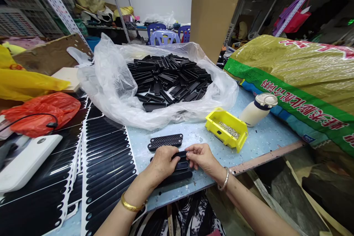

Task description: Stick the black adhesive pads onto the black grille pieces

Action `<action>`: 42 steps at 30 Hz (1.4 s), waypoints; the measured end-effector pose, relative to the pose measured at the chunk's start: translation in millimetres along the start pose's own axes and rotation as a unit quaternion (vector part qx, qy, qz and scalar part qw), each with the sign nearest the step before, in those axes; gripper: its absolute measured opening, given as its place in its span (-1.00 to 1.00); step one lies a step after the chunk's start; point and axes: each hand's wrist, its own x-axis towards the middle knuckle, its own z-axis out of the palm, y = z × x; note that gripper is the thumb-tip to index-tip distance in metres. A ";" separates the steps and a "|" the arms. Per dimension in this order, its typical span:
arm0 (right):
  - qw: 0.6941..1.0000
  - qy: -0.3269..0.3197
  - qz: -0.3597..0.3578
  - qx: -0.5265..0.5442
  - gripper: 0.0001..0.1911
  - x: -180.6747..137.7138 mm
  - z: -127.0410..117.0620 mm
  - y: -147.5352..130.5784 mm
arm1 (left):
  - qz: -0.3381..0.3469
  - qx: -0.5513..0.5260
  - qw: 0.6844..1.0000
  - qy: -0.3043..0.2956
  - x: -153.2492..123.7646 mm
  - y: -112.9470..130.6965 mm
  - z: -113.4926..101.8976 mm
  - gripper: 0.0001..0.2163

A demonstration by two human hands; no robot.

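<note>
My left hand (165, 161) curls over the left part of a flat black plastic piece (181, 166) on the table and holds it down. At the right end of that piece, my right hand (203, 159) pinches thumb and forefinger together; what is between the fingertips is too small to make out. Closer to my body lies a long black rounded strip (179, 177), partly under my left hand. Beyond my hands sits a stack of black pieces with a mesh pattern (166, 141). To the right stands a yellow bin (221, 138) holding small metal screws (229, 129).
A clear plastic bag (110, 81) full of black plastic pieces (168, 77) spreads behind. Sheets of black strips (107, 162) cover the left side, near a white device (30, 162) and a red bag (47, 112). A white bottle (254, 112) and a large green-gold sack (298, 77) stand right.
</note>
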 end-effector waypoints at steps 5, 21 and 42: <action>1.000 0.024 0.018 -0.008 -0.81 5.2 6.7 -3.2 | -0.011 -0.020 1.000 0.008 0.5 -0.8 1.1 -0.91; 0.982 0.076 -0.013 -0.170 -0.83 12.7 18.9 -5.2 | 0.013 -0.031 0.999 0.009 4.7 -6.7 5.0 -0.91; 0.985 0.004 0.020 -0.174 -0.70 18.7 15.0 -11.0 | -0.008 -0.027 0.999 0.032 2.9 -1.4 0.7 -0.89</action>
